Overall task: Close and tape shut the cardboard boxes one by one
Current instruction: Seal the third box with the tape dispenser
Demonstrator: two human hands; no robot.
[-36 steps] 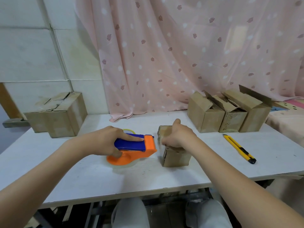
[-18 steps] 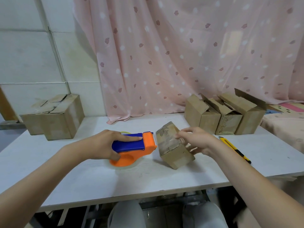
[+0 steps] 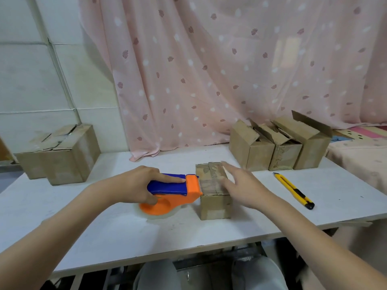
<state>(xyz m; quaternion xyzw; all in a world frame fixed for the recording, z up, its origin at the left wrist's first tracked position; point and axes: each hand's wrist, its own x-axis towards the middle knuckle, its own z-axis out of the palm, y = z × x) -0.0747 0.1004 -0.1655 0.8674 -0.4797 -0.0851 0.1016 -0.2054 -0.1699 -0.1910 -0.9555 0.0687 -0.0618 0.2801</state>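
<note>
Gripping tape dispenser [image 3: 173, 192] with left hand [image 3: 134, 185], right hand [image 3: 244, 185] blurred, fingers spread, partly hiding box [image 3: 211, 189].

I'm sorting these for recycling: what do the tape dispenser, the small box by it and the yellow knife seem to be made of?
Tape dispenser: smooth moulded plastic by its look, orange body, blue handle. Small box: brown cardboard, matte, creased and worn on top. Yellow knife: probably a plastic casing, yellow with black parts; no blade shows.

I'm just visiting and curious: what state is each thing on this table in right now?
Small box: closed, flat on the table.
Tape dispenser: gripped by left hand.
Right hand: open beside the small box.
Three back boxes: flaps open.
Utility knife: lying untouched.
</note>
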